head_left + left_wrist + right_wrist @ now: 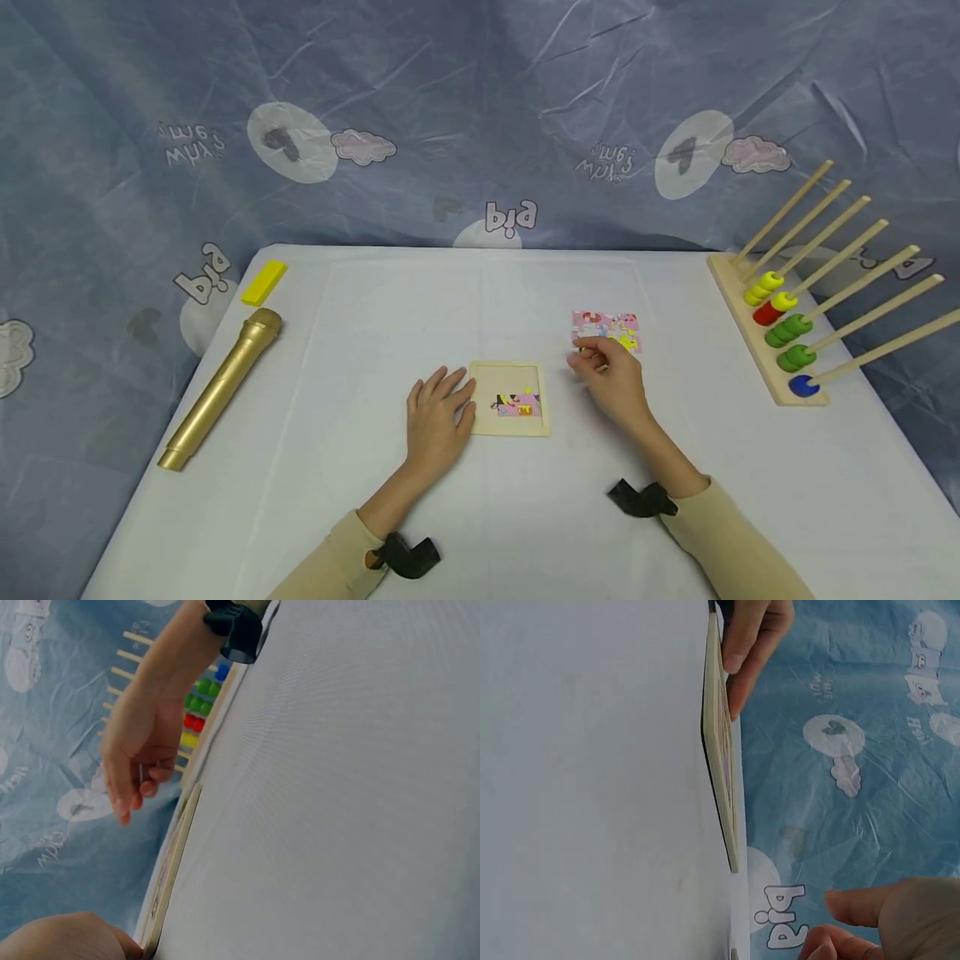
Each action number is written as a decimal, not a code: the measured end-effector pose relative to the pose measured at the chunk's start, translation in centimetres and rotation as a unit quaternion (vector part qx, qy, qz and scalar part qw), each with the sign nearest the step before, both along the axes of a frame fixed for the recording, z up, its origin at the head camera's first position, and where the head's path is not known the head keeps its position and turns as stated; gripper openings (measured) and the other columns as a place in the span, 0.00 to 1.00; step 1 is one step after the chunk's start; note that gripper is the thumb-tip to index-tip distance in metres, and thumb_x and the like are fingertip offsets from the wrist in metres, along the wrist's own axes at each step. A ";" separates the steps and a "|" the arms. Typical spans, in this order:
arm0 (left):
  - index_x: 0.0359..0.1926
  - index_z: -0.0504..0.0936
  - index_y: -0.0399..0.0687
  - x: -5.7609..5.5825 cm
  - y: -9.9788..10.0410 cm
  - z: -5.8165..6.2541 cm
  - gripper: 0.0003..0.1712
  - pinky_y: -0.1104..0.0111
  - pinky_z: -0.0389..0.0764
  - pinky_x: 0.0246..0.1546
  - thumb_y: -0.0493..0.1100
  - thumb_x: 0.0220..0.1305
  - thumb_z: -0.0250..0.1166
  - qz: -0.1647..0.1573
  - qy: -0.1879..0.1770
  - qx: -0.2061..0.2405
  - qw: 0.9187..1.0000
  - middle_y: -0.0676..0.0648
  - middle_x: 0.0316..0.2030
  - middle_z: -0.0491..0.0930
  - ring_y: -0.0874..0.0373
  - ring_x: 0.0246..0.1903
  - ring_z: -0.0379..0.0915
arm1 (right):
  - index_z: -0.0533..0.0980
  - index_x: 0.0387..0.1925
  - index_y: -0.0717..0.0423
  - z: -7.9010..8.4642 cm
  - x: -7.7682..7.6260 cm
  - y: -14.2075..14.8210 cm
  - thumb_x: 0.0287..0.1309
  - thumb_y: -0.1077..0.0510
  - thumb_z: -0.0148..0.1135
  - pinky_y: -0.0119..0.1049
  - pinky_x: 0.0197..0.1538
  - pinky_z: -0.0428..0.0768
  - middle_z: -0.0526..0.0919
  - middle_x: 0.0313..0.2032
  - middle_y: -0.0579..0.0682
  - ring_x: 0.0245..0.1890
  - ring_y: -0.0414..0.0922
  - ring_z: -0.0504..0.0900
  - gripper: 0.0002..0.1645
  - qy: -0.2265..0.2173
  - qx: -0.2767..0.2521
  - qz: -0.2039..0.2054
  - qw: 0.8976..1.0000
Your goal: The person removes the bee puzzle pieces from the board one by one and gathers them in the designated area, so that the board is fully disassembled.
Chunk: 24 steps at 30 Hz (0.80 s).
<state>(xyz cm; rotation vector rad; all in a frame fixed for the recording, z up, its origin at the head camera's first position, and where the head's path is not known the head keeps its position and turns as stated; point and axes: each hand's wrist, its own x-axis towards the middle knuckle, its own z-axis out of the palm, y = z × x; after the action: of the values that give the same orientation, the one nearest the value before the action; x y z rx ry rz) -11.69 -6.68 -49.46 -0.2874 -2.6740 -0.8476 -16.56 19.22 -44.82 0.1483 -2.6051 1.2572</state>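
A light wooden puzzle tray (pixel 510 375) lies on the table with a few joined pink puzzle pieces (pixel 519 406) in its lower right corner. My left hand (pixel 437 421) rests on the tray's left edge, fingers spread. To the right, my right hand (pixel 613 383) hovers beside a pink patterned picture of puzzle pieces (pixel 606 323), covering its lower part. Its fingers are loosely bent, and in the right wrist view the thumb (pixel 855 906) stands apart from the fingers. No piece shows between them. The tray's edge (pixel 718 742) is seen side-on there.
A wooden bead counter (pixel 765 350) with tall pegs and coloured rings stands at the table's right. At the left lie a gold microphone (pixel 221 387) and a yellow block (pixel 264 283). A blue-grey printed cloth (pixel 465 100) hangs behind the white table (pixel 360 317).
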 end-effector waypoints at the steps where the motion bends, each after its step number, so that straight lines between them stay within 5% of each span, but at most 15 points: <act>1: 0.53 0.85 0.48 0.0 0.0 0.0 0.18 0.43 0.57 0.66 0.42 0.61 0.65 0.000 0.001 -0.001 1.000 0.48 0.60 0.78 0.46 0.67 0.65 | 0.81 0.45 0.63 0.2 0.2 -0.4 0.55 0.63 0.68 0.20 0.31 0.72 0.80 0.32 0.53 0.29 0.38 0.74 0.15 0.000 -0.001 0.013 1.000; 12: 0.53 0.85 0.48 -0.1 0.1 -0.1 0.18 0.43 0.56 0.67 0.42 0.62 0.65 -0.003 -0.011 -0.001 1.000 0.49 0.61 0.78 0.46 0.67 0.64 | 0.82 0.44 0.62 0.6 2.8 -4.7 0.50 0.64 0.73 0.25 0.31 0.75 0.78 0.31 0.48 0.28 0.36 0.74 0.17 -0.003 -0.012 0.131 0.991; 24: 0.52 0.85 0.48 0.0 0.0 0.1 0.18 0.42 0.58 0.65 0.42 0.61 0.65 -0.001 0.005 -0.008 1.000 0.48 0.60 0.79 0.45 0.66 0.66 | 0.81 0.43 0.63 -1.0 3.1 -6.0 0.48 0.66 0.74 0.26 0.29 0.75 0.79 0.32 0.52 0.26 0.37 0.74 0.18 0.001 -0.011 0.166 0.986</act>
<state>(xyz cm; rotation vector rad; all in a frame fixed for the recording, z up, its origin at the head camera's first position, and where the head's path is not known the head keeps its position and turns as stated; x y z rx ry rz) -11.71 -6.70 -49.33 -0.2964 -2.6720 -0.8235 -13.44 13.25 -45.78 0.6000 -2.6383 1.3852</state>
